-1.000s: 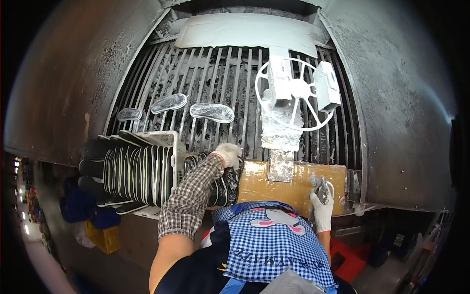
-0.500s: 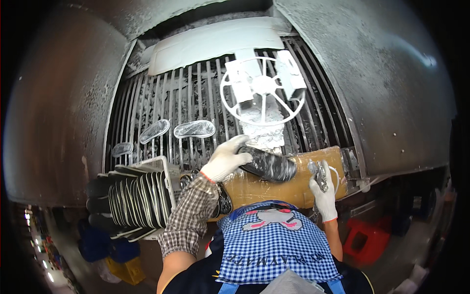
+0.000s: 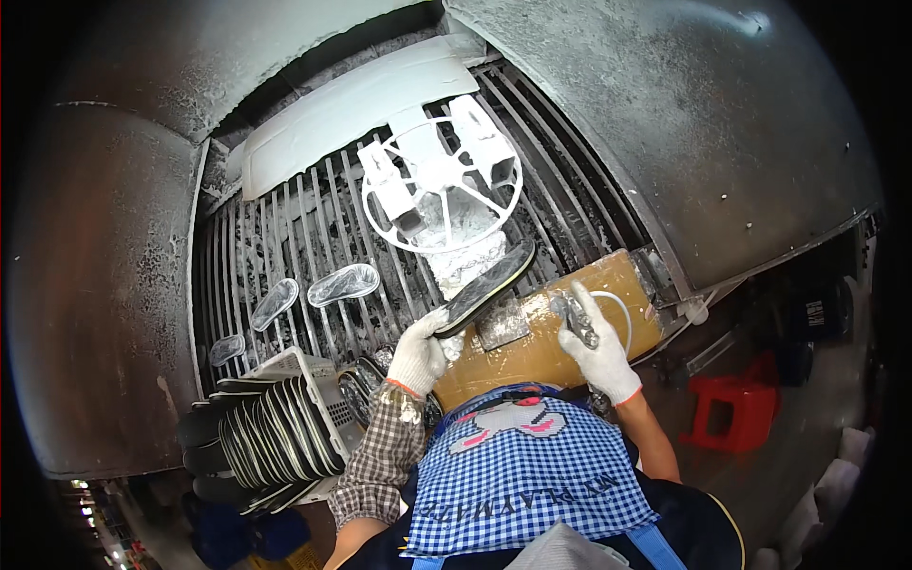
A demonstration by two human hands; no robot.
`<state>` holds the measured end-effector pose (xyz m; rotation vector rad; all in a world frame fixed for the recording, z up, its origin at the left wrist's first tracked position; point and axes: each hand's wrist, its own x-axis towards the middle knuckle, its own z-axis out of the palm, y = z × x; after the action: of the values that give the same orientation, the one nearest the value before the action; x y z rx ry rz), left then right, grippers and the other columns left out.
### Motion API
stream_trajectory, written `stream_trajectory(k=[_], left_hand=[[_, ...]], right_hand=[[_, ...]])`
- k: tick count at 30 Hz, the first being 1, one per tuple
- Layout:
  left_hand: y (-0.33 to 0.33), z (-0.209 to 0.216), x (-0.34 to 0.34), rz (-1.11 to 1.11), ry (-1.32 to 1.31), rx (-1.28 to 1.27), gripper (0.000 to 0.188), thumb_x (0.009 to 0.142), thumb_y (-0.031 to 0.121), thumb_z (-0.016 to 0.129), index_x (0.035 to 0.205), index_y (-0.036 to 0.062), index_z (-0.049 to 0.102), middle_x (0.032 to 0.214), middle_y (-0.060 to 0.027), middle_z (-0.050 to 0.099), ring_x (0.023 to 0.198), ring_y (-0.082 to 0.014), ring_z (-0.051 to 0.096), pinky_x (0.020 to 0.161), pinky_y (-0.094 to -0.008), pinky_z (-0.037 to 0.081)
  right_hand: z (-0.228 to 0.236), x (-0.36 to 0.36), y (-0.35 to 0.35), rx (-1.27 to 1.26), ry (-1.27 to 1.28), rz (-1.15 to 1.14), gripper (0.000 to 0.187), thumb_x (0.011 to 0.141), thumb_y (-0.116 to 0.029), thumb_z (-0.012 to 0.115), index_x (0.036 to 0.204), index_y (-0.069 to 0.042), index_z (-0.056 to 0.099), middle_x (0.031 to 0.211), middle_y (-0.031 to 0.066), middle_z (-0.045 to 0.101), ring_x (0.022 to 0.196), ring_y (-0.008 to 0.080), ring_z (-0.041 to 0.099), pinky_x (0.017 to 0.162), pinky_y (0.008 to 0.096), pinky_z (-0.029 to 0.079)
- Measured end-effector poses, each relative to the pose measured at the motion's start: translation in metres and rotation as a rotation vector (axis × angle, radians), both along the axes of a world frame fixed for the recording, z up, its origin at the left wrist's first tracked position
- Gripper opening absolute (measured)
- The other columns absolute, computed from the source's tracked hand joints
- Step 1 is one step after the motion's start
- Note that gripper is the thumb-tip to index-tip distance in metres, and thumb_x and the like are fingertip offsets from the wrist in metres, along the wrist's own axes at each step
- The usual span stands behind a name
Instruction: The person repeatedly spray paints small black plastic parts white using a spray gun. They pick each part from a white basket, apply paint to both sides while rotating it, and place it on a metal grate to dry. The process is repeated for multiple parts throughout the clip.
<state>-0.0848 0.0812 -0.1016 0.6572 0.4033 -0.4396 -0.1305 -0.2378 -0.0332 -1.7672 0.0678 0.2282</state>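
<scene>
My gloved left hand [image 3: 421, 354] grips one end of a black shoe sole [image 3: 489, 288] with a pale line along its edge. The sole is tilted edge-on, its far end pointing up and right, past the front of a white-coated spoked wheel [image 3: 443, 176]. In my gloved right hand [image 3: 602, 353] is a small metal spray gun [image 3: 576, 320], with a pale hose [image 3: 619, 309] curving beside it. That hand is over a tape-covered brown board [image 3: 541, 347], to the right of the sole and apart from it.
Left of my left arm, a white plastic crate [image 3: 328, 404] holds several upright soles [image 3: 275, 427]. Clear-wrapped, sole-shaped pieces [image 3: 344, 284] lie on the metal bars [image 3: 313, 223]. Metal walls [image 3: 665, 133] flank the bars. A red stool [image 3: 731, 413] stands at lower right.
The sole has turned from showing its broad face to nearly edge-on, its far end now raised. My right hand keeps the spray gun. The whole view has swung round.
</scene>
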Motion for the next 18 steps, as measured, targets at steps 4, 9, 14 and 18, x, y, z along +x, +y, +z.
stream_trajectory(k=[4,9,14,18], left_hand=[[-0.013,0.029,-0.001,-0.159,-0.132,0.144,0.051,0.099,0.006,0.063,0.148,-0.004,0.055,0.124,-0.0182,0.074,0.088,-0.022,0.075,0.067,-0.0307,0.062],[-0.032,0.047,0.003,-0.215,-0.797,1.366,0.055,0.095,0.008,0.07,0.148,-0.0017,0.059,0.135,-0.0168,0.073,0.115,-0.0287,0.075,0.098,-0.037,0.06],[-0.049,0.055,0.009,-0.131,-1.012,1.57,0.046,0.085,0.003,0.078,0.131,0.0017,0.072,0.126,-0.0216,0.075,0.118,-0.0366,0.073,0.102,-0.0387,0.058],[-0.055,0.057,0.014,-0.035,-1.223,1.616,0.048,0.078,-0.004,0.078,0.126,0.0032,0.074,0.121,-0.0195,0.077,0.113,-0.0354,0.075,0.098,-0.0405,0.06]], right_hand=[[-0.001,0.001,0.003,-0.055,-0.068,0.044,0.08,0.096,-0.005,0.065,0.168,-0.005,0.032,0.144,0.0214,0.065,0.13,0.0257,0.064,0.111,0.0357,0.048],[0.012,0.001,0.003,-0.071,-0.007,0.061,0.081,0.096,-0.006,0.065,0.169,-0.005,0.031,0.144,0.0218,0.065,0.129,0.0288,0.065,0.112,0.0366,0.047],[0.009,0.0,0.006,-0.095,-0.08,0.102,0.082,0.097,-0.011,0.065,0.17,-0.012,0.029,0.14,0.0248,0.067,0.126,0.0339,0.068,0.108,0.0397,0.049],[0.017,0.002,0.015,-0.199,-0.127,0.215,0.084,0.097,-0.016,0.066,0.171,-0.016,0.027,0.139,0.0297,0.065,0.118,0.0433,0.069,0.103,0.0464,0.052]])
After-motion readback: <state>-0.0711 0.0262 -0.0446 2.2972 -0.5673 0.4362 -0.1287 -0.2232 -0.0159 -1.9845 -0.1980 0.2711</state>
